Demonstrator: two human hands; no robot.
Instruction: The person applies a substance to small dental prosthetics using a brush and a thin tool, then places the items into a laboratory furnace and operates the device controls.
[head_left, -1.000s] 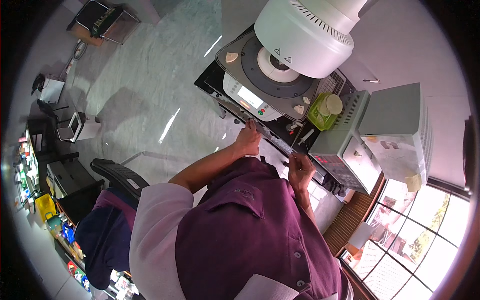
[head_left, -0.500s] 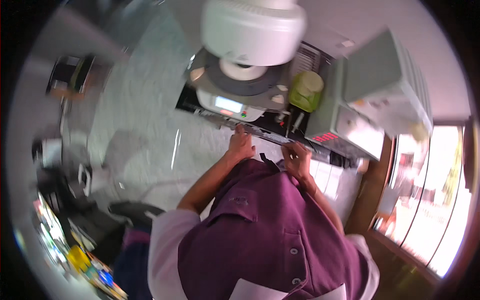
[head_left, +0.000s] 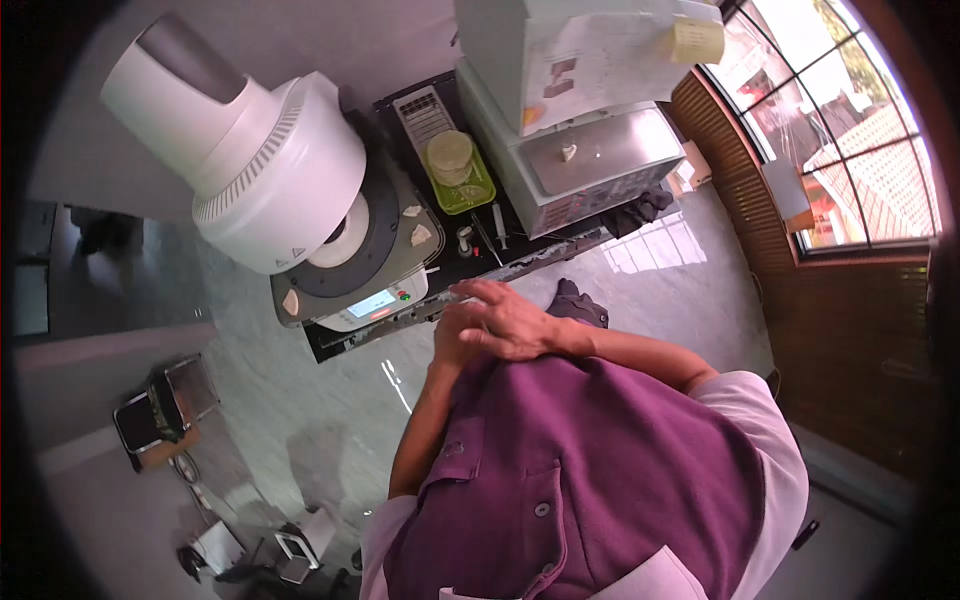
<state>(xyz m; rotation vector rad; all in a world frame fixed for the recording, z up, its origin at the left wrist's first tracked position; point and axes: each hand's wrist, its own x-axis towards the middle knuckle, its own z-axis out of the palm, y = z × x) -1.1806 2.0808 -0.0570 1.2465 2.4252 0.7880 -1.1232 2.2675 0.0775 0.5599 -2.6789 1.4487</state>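
My right hand (head_left: 518,322) lies across my left hand (head_left: 455,335) in front of my body, just off the counter's front edge. The right fingers are stretched out, and no object shows between them. Most of the left fingers are hidden beneath the right hand. Closest to both is a white tabletop furnace (head_left: 300,150) with a tall round hood, a dark ring plate and a small lit screen (head_left: 372,303). Pale irregular pieces (head_left: 421,235) rest on its base. Beyond my hands lie a syringe (head_left: 500,225) and a thin metal tool (head_left: 487,240).
A green tray (head_left: 470,197) carries a round beige block (head_left: 450,155). To its right stands a grey metal-topped box (head_left: 610,150), with dark cloth (head_left: 640,212) beside it. A gridded window (head_left: 850,110) is at the far right. Equipment (head_left: 165,415) sits at the left.
My hands have come together, the right moving left over the left one; before, they were apart at the counter edge. The view has turned right, so the furnace appears farther left.
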